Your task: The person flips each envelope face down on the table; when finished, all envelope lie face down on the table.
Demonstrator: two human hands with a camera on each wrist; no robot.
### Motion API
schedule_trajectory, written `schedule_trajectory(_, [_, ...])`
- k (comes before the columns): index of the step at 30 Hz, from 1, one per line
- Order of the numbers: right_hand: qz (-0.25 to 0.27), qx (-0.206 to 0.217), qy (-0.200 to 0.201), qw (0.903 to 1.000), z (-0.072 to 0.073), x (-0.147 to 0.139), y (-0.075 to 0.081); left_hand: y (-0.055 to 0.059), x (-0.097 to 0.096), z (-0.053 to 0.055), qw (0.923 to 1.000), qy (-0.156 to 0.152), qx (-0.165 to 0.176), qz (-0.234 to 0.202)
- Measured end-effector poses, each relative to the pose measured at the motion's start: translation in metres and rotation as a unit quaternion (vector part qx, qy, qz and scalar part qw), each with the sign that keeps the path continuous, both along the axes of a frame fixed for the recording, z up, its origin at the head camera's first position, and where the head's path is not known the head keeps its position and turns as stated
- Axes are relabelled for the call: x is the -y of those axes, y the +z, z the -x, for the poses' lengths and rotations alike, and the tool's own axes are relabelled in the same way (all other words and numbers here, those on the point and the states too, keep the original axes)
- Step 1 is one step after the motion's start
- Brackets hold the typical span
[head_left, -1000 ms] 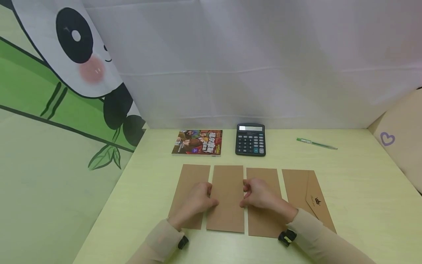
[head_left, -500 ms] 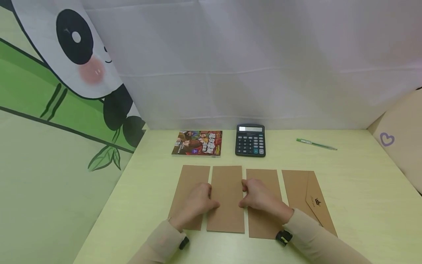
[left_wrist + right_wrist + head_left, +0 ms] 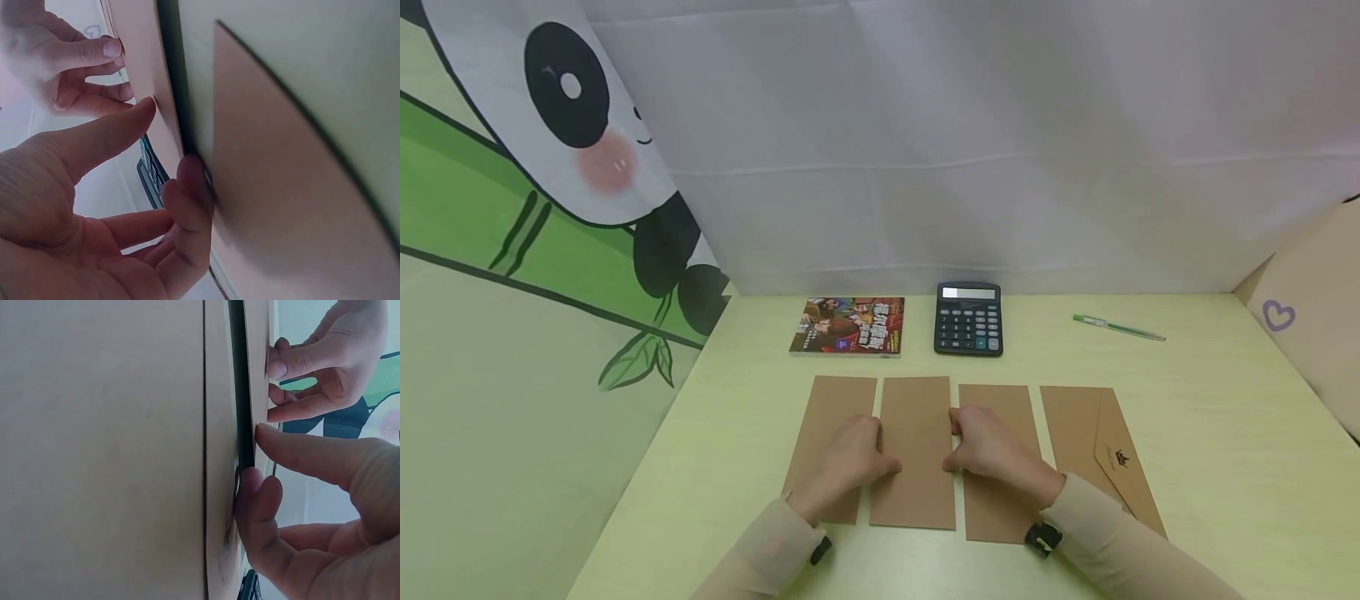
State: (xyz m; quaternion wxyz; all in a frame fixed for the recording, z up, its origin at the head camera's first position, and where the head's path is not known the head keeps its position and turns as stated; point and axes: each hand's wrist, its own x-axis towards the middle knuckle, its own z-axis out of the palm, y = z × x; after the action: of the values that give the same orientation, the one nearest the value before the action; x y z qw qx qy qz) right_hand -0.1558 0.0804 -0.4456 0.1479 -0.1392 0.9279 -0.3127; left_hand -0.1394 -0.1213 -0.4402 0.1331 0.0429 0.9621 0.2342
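Brown kraft envelopes lie side by side in a row on the table. Both my hands are at one envelope (image 3: 916,433), second from the left, plain side up. My left hand (image 3: 846,458) pinches its left long edge, thumb on top and fingertips at the edge. Opposite, my right hand (image 3: 996,446) grips the right long edge the same way. Dark shadow shows under the held envelope (image 3: 140,50) along its edge in both wrist views. The left hand overlaps the leftmost envelope (image 3: 838,396); the right hand overlaps the third envelope (image 3: 996,396).
At the right end lies an envelope (image 3: 1078,425) with its flap and a printed crown showing. Behind the row are a colourful book (image 3: 848,327), a black calculator (image 3: 968,318) and a green pen (image 3: 1117,327). A white cloth (image 3: 962,150) hangs behind the table.
The held envelope has shifted very slightly left at its far end, and my right hand has moved left with it. During the last half second both hands stay almost still.
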Motion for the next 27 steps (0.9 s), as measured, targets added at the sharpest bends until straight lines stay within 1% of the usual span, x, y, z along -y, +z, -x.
schedule_trajectory(11, [-0.003,-0.005,0.0,1.0,-0.0007,0.0002,0.0008,-0.0034,-0.0009,0.0015,0.9999,-0.001,0.005,0.011])
schedule_trajectory(17, [-0.002,-0.004,0.001,1.0,-0.0014,0.0,0.0006,-0.0015,-0.0013,0.0006,0.9999,0.007,0.014,0.006])
schedule_trajectory(21, [-0.002,0.001,-0.002,1.0,-0.0013,0.0,0.0,-0.0021,-0.0008,0.0009,0.9999,0.004,0.011,0.006])
schedule_trajectory(27, [0.007,0.001,-0.006,1.0,-0.0011,-0.0003,-0.0011,-0.0026,0.0007,0.0004,0.9999,0.007,0.011,-0.01])
